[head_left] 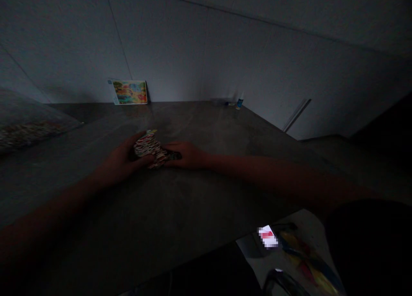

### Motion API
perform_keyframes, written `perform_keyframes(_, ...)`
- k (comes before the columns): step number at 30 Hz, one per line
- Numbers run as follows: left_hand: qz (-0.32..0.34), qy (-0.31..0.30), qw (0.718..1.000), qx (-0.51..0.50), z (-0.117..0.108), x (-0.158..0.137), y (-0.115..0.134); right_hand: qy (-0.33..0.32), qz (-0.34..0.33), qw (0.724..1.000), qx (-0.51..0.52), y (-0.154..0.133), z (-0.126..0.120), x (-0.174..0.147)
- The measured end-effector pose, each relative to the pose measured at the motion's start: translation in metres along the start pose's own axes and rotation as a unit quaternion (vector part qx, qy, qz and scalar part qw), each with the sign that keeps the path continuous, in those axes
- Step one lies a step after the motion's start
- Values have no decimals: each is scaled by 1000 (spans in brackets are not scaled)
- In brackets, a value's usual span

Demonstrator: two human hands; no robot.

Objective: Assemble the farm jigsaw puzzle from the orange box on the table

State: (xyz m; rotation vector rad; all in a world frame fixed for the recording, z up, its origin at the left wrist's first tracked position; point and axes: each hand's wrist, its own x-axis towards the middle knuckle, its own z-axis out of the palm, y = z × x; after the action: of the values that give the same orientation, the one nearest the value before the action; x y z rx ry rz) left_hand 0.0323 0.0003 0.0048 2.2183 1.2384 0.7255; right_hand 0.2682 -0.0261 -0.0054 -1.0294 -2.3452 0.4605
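A loose, uneven stack of thin cardboard pieces (148,146), pale at the edges with bits of red and green, is held just above or on the dark grey table (193,210). My left hand (124,159) wraps round its left side, with the thumb in front. From the right, my right hand (189,155) grips the other end between thumb and fingers. Something dark shows between these right fingers, but the dim light hides what it is. Both hands are closed and close together.
A picture box (130,92) leans on the back wall. Near the far corner stands a small blue-and-white bottle (240,102). A clear bag of many small pieces (32,131) lies at left. A colourful printed sheet or bag (302,253) is below the table's front edge.
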Motion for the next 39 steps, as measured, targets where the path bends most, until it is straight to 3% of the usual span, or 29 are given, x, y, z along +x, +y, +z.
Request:
perform_keyframes(7,-16,1,1000,-11,-2,4,-9,36,9,999,13,0,4,-1)
perform_keyframes(12,-17,6,1000,-1,-3,4,-10,25,-1,999,-22,-1,3,-3)
perform_keyframes(19,-19,16,999,-47,5,9,-28,83,29,995,-50,-3,7,-6)
perform_keyframes(24,-33,28,997,-67,4,9,-27,126,49,990,-44,-4,7,-6)
perform_keyframes(28,-10,20,990,-137,2,6,-19,82,6,996,-33,-15,8,-9)
perform_keyframes(32,-15,37,992,-120,1,5,-12,8,-27,999,-19,-23,9,-9)
perform_keyframes(39,-16,68,996,-55,-2,5,-12,45,30,998,-44,-15,8,-11)
